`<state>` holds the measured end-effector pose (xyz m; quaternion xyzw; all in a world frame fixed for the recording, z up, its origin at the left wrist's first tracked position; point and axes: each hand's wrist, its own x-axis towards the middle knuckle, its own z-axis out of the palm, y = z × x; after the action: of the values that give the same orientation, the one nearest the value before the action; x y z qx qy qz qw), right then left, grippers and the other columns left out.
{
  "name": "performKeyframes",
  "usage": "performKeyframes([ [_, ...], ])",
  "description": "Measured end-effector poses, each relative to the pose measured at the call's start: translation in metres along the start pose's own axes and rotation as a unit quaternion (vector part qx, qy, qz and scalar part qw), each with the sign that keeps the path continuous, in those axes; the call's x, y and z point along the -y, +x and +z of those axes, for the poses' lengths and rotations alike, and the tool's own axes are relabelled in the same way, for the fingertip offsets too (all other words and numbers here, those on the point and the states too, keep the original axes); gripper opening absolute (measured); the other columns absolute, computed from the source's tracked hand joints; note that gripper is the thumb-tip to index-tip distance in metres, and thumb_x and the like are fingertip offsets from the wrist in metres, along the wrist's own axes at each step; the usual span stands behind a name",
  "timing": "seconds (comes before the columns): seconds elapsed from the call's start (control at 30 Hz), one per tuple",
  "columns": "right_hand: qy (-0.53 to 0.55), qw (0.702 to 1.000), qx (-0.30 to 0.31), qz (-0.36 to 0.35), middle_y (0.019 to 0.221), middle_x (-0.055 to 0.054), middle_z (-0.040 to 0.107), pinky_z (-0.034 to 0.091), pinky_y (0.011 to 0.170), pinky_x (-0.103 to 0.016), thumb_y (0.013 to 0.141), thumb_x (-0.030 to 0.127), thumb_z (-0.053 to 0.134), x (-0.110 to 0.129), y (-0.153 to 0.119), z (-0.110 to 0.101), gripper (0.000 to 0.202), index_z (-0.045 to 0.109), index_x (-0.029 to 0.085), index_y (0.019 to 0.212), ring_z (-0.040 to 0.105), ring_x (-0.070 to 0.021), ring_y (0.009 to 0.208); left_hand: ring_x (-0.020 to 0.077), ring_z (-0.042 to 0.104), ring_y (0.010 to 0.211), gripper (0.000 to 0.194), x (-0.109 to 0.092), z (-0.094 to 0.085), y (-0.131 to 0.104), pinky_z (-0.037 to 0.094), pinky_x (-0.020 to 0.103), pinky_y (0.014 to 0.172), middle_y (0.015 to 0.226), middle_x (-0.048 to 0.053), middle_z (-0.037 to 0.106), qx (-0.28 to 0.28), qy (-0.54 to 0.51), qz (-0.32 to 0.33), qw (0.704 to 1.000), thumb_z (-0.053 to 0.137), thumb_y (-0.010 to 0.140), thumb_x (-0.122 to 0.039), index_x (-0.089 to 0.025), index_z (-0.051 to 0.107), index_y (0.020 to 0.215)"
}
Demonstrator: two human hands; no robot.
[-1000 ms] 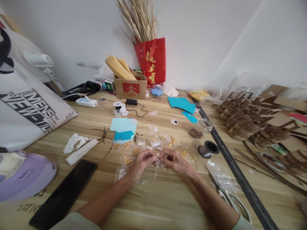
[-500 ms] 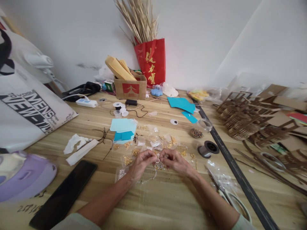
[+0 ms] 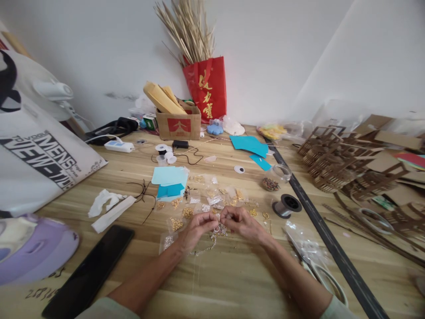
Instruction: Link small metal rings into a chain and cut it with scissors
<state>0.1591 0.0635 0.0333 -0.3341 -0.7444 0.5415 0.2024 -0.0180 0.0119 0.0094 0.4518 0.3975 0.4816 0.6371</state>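
My left hand [image 3: 198, 227] is closed in a pinch, thumb against forefinger, over the middle of the table. At its fingertips hangs a silver chain [image 3: 210, 249] with a small ring, and part of it trails on the wood below. Close by, almost touching, my right hand [image 3: 241, 223] has its fingers curled together; whatever sits in them is too small to make out. Between and beneath both hands lies a little heap of silver pieces [image 3: 222, 230]. Small clear bags with gold findings [image 3: 176, 223] and silver findings [image 3: 168, 241] surround the hands.
Scissors [image 3: 327, 279] and a clear plastic bag lie right of my forearm, near a wire spool [image 3: 287, 206] and a jar of beads [image 3: 270, 184]. A black phone [image 3: 89, 270] and white paper strips [image 3: 113, 215] are at left. Brown woven frames [image 3: 338, 159] stand at right.
The hands stay together at nearly the same spot, with the fingertips shifting slightly around the small ring. The whole view has moved a little.
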Motion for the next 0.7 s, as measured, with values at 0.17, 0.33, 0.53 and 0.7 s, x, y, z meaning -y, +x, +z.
performKeyframes([
  [0.17, -0.08, 0.997, -0.008, -0.019, 0.059, 0.004, 0.044, 0.029, 0.051, -0.021, 0.086, 0.029, 0.052, 0.008, -0.003, -0.004, 0.018, 0.057, 0.016, 0.076, 0.037, -0.0089, 0.054, 0.0124, 0.046, 0.062, 0.028, -0.009, 0.002, -0.001, 0.035, 0.024, 0.062, 0.062, -0.001, 0.054, -0.002, 0.072, 0.003, 0.997, 0.069, 0.071, -0.04, -0.014, 0.061, 0.066],
  [0.33, -0.15, 0.988, -0.021, -0.039, 0.065, 0.002, 0.051, 0.031, 0.054, -0.022, 0.088, 0.027, 0.05, 0.015, -0.006, -0.005, 0.016, 0.058, 0.017, 0.079, 0.042, -0.0106, 0.059, 0.0118, 0.043, 0.061, 0.029, -0.008, 0.002, -0.001, 0.034, 0.023, 0.059, 0.063, -0.001, 0.052, -0.017, 0.117, 0.02, 0.993, 0.067, 0.072, -0.041, -0.014, 0.06, 0.067],
  [0.53, -0.21, 0.976, -0.017, -0.046, 0.071, 0.001, 0.055, 0.033, 0.057, -0.023, 0.089, 0.023, 0.05, 0.021, -0.009, -0.004, 0.011, 0.056, 0.018, 0.082, 0.046, -0.0118, 0.062, 0.0128, 0.046, 0.062, 0.024, 0.002, -0.001, -0.001, 0.036, 0.024, 0.06, 0.065, 0.0, 0.054, -0.008, 0.16, 0.052, 0.986, 0.062, 0.077, -0.037, -0.014, 0.059, 0.07],
  [0.7, -0.25, 0.966, -0.02, -0.055, 0.072, 0.0, 0.057, 0.035, 0.059, -0.024, 0.09, 0.021, 0.051, 0.024, -0.011, -0.003, 0.011, 0.055, 0.018, 0.081, 0.049, -0.0131, 0.064, 0.0131, 0.048, 0.062, 0.02, 0.002, 0.001, -0.001, 0.038, 0.024, 0.061, 0.064, 0.0, 0.056, -0.012, 0.212, 0.066, 0.975, 0.061, 0.078, -0.031, -0.014, 0.059, 0.069],
])
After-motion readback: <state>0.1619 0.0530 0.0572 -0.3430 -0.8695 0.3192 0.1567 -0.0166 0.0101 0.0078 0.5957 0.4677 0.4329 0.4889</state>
